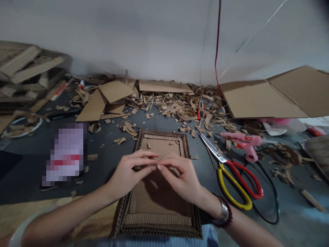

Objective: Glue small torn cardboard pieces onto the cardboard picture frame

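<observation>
Left hand (128, 175) and right hand (180, 176) pinched together over corrugated cardboard frame (156, 219); anything between them hidden.

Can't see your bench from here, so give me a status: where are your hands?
Left hand and right hand: fingertips together above the corrugated cardboard frame. Anything pinched is hidden. Red-and-yellow scissors and pink glue gun lie right of the frame.

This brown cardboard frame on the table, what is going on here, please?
A person's left hand and right hand are above a layered corrugated-cardboard frame, their fingertips meeting over it. To the right lie red-and-yellow-handled scissors and a pink hot glue gun showing a red light. Cardboard scraps are scattered beyond.
</observation>
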A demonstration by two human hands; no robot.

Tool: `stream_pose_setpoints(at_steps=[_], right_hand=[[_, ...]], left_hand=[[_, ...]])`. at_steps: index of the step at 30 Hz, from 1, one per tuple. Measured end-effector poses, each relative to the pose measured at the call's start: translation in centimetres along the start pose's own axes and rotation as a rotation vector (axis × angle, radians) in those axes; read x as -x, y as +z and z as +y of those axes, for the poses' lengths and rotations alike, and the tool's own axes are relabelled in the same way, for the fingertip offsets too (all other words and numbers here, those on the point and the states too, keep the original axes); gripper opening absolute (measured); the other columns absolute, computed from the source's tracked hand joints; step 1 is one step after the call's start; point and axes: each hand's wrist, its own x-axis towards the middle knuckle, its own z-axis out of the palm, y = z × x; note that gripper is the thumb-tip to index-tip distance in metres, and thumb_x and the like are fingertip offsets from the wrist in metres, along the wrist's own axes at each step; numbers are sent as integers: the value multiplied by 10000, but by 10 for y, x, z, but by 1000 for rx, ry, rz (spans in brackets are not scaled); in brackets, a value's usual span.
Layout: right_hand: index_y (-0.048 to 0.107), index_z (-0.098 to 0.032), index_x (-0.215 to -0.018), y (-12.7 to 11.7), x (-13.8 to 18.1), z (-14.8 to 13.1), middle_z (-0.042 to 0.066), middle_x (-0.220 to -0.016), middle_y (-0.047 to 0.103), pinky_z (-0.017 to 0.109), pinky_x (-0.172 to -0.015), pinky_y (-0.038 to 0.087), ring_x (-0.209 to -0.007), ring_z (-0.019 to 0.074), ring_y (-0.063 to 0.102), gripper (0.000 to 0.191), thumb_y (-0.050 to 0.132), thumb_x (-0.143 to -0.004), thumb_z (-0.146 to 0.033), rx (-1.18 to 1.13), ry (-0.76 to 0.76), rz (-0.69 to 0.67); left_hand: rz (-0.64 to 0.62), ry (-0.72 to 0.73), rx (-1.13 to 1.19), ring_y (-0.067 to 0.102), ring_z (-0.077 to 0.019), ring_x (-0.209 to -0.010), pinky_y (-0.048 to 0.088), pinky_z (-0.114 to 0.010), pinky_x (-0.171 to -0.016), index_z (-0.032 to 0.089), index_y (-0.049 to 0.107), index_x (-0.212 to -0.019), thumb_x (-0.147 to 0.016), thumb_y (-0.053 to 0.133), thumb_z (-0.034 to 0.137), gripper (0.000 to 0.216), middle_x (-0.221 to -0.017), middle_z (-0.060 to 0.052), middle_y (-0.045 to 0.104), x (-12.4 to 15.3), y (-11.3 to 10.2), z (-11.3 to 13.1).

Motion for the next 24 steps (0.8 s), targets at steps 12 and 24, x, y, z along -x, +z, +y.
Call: stream_pose_setpoints(at_steps=[12,24], right_hand=[[644,-186,-706,1,1,2,40,-711,652,272,-620,495,-678,146,607,52,604,-722,-156,40,90,51],[578,-161,-611,-1,-3,3,-22,-558,569,218,-512,437,-513,99,548,129,642,-661,-261,-321,520,-51]], left_hand=[[15,24,34,656,-164,-793,528,-257,-725,183,713,-760,-740,600,112,135,-873,-56,713,0,1,1],[99,156,-181,639,-190,-864,521,-280,-759,147,654,-873,-658,699,181,223,-956,-91,685,2,1,1]])
